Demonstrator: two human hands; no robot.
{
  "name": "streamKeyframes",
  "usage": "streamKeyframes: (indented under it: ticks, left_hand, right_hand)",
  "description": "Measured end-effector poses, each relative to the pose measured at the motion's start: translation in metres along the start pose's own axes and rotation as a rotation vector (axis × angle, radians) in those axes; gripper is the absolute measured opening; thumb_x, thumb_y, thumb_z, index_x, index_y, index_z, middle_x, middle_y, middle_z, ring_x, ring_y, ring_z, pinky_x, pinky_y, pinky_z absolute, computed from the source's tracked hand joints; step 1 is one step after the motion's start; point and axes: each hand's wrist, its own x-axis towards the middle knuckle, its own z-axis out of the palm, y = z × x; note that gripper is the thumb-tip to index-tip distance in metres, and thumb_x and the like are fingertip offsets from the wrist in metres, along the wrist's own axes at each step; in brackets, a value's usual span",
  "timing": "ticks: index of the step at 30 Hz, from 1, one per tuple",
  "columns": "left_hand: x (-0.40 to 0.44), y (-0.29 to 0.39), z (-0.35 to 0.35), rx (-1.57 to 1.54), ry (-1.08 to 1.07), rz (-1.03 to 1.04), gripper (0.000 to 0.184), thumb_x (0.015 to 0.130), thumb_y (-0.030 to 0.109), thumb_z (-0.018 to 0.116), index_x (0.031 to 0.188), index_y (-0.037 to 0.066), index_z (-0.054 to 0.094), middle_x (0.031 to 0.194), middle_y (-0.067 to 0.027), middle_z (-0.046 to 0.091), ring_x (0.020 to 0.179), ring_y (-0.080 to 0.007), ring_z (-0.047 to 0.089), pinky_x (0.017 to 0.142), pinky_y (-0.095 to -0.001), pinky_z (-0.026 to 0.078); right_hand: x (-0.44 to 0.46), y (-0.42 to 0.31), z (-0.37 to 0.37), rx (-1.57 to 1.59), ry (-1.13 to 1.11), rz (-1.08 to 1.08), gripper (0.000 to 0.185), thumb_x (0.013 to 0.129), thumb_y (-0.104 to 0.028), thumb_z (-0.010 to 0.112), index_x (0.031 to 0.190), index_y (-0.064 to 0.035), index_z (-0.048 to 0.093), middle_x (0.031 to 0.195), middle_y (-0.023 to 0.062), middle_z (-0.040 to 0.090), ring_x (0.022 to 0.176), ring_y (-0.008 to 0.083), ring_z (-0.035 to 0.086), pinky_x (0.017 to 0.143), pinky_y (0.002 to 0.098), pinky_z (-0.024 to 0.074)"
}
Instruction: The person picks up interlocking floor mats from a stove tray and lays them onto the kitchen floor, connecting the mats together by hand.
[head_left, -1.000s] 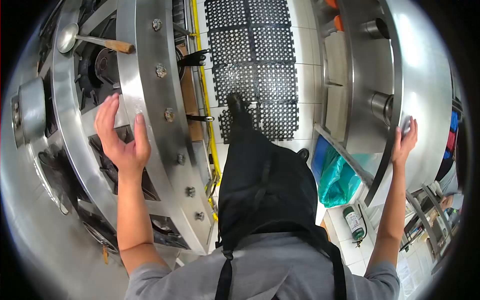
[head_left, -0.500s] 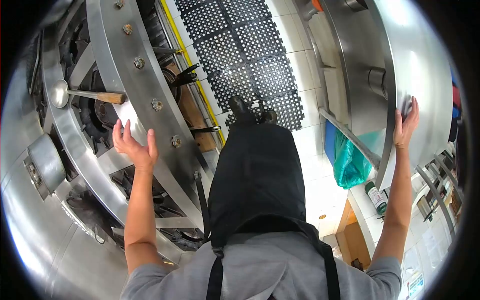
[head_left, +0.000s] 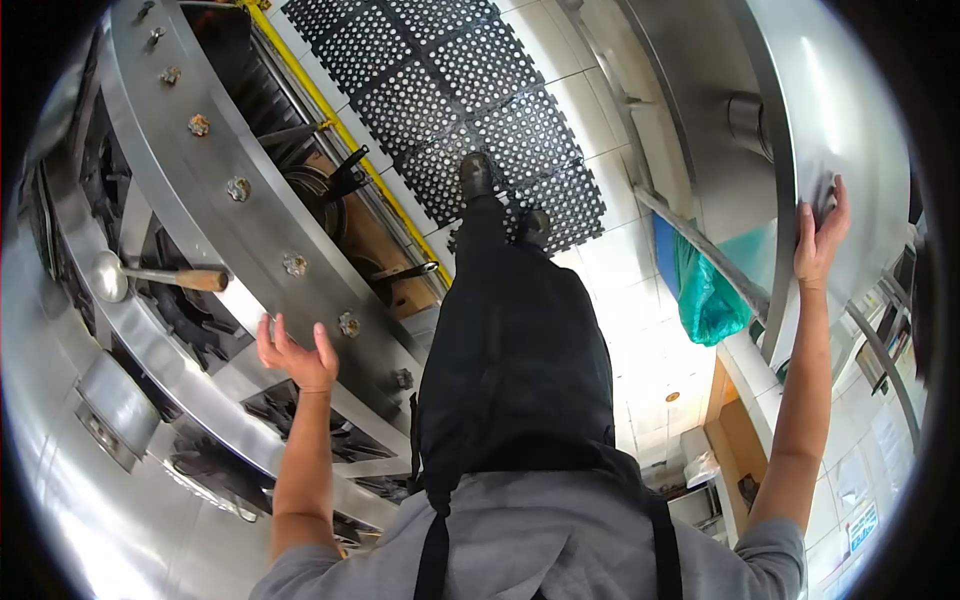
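Observation:
My left hand (head_left: 300,357) is over the front ledge of the steel stove (head_left: 215,215), fingers apart and slightly curled, holding nothing. Whether it touches the ledge I cannot tell. Beyond it lies a ladle (head_left: 160,277) with a round metal bowl and a wooden handle, resting across the burner grates. Several stove knobs (head_left: 294,264) run along the front panel beside that hand. On the other side, my right hand (head_left: 822,240) is at the edge of the steel counter (head_left: 850,130), thumb and fingers spread, with nothing in it.
A metal pot (head_left: 120,400) stands behind the burners at left. Dark pans (head_left: 345,180) with handles sit on the shelf under the stove, behind a yellow pipe (head_left: 380,185). Black perforated mats (head_left: 440,110) cover the floor. A green bag (head_left: 715,300) hangs below the counter.
My view has shifted along the stove, and one foot is now farther forward. The ladle and pot appear lower in view. Both hands stay spread and hold nothing.

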Motion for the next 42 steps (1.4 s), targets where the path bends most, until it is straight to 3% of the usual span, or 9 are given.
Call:
streamKeyframes:
  ticks: [9, 19, 23, 28, 32, 39, 42]
  left_hand:
    - [0.008, 0.003, 0.004, 0.021, -0.026, -0.034, 0.061, 0.078, 0.025, 0.068, 0.129, 0.001, 0.044, 0.138, -0.0212, 0.036, 0.128, -0.0363, 0.03, 0.106, -0.0444, 0.019]
    - [0.008, 0.007, 0.002, 0.053, -0.004, -0.086, 0.062, 0.08, 0.026, 0.068, 0.131, -0.001, 0.042, 0.137, -0.0218, 0.037, 0.128, -0.0363, 0.03, 0.107, -0.0441, 0.019]
    - [0.009, 0.005, 0.002, 0.053, 0.066, -0.132, 0.065, 0.079, 0.027, 0.069, 0.131, -0.001, 0.043, 0.135, -0.0225, 0.039, 0.127, -0.0368, 0.032, 0.106, -0.0442, 0.02]
    - [0.0, 0.001, 0.005, 0.044, 0.234, -0.196, 0.066, 0.077, 0.028, 0.072, 0.131, 0.0, 0.045, 0.135, -0.0224, 0.04, 0.124, -0.0373, 0.035, 0.104, -0.0447, 0.022]
    - [-0.003, 0.0, 0.001, 0.113, 0.231, -0.274, 0.068, 0.076, 0.03, 0.073, 0.132, 0.002, 0.045, 0.134, -0.0204, 0.04, 0.123, -0.0364, 0.037, 0.103, -0.0462, 0.023]
    - [-0.014, -0.003, 0.005, 0.14, 0.473, -0.202, 0.061, 0.077, 0.035, 0.072, 0.126, 0.005, 0.052, 0.13, -0.0143, 0.044, 0.119, -0.0333, 0.04, 0.099, -0.0467, 0.026]
    - [-0.033, -0.005, 0.008, 0.218, 0.59, -0.169, 0.055, 0.075, 0.036, 0.072, 0.12, 0.011, 0.055, 0.127, -0.0139, 0.045, 0.117, -0.0322, 0.04, 0.096, -0.0469, 0.027]
  right_hand:
    - [0.004, -0.002, -0.002, 0.048, -0.001, 0.088, 0.064, 0.09, -0.026, 0.057, 0.142, 0.0025, 0.032, 0.143, 0.018, 0.038, 0.126, 0.031, 0.039, 0.109, 0.0402, 0.0257]
    - [0.004, 0.003, 0.0, 0.049, -0.066, 0.03, 0.06, 0.092, -0.024, 0.053, 0.141, 0.0048, 0.032, 0.143, 0.0197, 0.036, 0.13, 0.0333, 0.034, 0.11, 0.0415, 0.0229]
    - [0.009, 0.003, 0.001, -0.053, -0.051, -0.091, 0.058, 0.093, -0.026, 0.052, 0.139, 0.0049, 0.036, 0.141, 0.0207, 0.039, 0.129, 0.035, 0.034, 0.11, 0.0436, 0.022]
    - [0.007, 0.003, 0.0, -0.077, -0.05, -0.106, 0.056, 0.093, -0.027, 0.051, 0.138, 0.0045, 0.039, 0.138, 0.0218, 0.042, 0.128, 0.0348, 0.036, 0.108, 0.045, 0.0232]
    - [0.004, 0.011, 0.002, -0.128, -0.055, -0.094, 0.058, 0.094, -0.034, 0.049, 0.139, 0.001, 0.039, 0.136, 0.0205, 0.044, 0.125, 0.0341, 0.038, 0.106, 0.0442, 0.0257]
    - [-0.005, 0.022, 0.003, -0.083, -0.042, -0.047, 0.065, 0.093, -0.043, 0.051, 0.14, -0.0002, 0.037, 0.135, 0.02, 0.044, 0.125, 0.0339, 0.037, 0.105, 0.044, 0.0261]
    - [-0.007, 0.009, 0.004, -0.01, 0.091, -0.04, 0.071, 0.09, -0.048, 0.054, 0.14, -0.0004, 0.037, 0.136, 0.0219, 0.044, 0.126, 0.0347, 0.039, 0.107, 0.0439, 0.0258]
